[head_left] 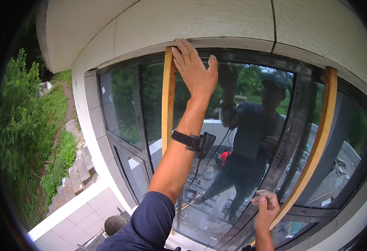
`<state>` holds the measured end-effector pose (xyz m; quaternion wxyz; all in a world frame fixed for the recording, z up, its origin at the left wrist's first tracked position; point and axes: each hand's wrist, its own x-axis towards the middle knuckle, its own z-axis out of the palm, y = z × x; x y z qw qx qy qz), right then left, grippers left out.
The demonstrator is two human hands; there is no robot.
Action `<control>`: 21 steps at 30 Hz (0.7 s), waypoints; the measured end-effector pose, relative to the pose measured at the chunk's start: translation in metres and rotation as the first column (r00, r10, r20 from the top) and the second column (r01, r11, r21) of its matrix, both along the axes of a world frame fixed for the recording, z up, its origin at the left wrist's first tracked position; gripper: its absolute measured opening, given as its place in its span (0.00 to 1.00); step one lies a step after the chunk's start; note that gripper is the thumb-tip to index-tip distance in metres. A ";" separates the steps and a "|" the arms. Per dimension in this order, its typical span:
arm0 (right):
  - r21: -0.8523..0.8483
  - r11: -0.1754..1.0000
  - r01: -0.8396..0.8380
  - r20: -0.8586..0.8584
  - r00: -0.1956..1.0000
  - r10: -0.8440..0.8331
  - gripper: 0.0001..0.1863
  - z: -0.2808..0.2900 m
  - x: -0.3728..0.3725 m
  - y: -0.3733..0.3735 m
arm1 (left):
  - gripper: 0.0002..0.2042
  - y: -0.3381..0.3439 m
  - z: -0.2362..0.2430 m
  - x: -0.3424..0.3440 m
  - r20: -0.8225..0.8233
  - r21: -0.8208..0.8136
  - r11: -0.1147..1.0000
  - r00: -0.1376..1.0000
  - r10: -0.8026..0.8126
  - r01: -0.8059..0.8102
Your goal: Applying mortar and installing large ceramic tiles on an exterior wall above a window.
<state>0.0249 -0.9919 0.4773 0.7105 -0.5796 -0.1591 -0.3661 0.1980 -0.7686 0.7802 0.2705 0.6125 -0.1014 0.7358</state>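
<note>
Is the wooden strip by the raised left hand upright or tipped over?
Upright: the wooden strip runs up the window, its top near the overhead ledge.

Soft, even outdoor daylight
Window pane (250, 113) gives mirror-like reflections; right wooden batten (326, 113) bows with fisheye distortion; corners fall black.

The left batten (168, 100) and right batten (327, 111) stand before the window (250, 167), apparently touching the lintel (217, 25).

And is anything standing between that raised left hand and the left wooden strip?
Nothing visible does. In this view, the left hand overlaps the top of the left wooden strip, near the lower edge of the pale panel, though firm contact can't be confirmed.
</note>
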 end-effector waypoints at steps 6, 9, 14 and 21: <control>-0.002 1.000 -0.005 -0.029 1.000 0.005 0.10 -0.008 -0.014 -0.013 | 0.42 -0.043 -0.003 -0.010 0.017 0.025 1.000 1.000 0.001 -0.001; 0.004 1.000 -0.006 -0.032 0.999 0.007 0.12 -0.012 -0.024 -0.024 | 0.42 -0.069 -0.004 -0.015 0.035 0.043 0.999 0.999 -0.003 0.002; 0.016 1.000 -0.008 -0.065 0.998 0.009 0.11 -0.022 -0.033 -0.035 | 0.41 -0.092 -0.009 -0.018 0.051 0.041 0.999 0.999 0.002 -0.004; 0.034 0.999 -0.027 -0.110 0.993 0.031 0.10 -0.029 -0.049 -0.043 | 0.41 -0.124 -0.008 -0.039 0.092 0.163 0.987 0.995 -0.022 0.006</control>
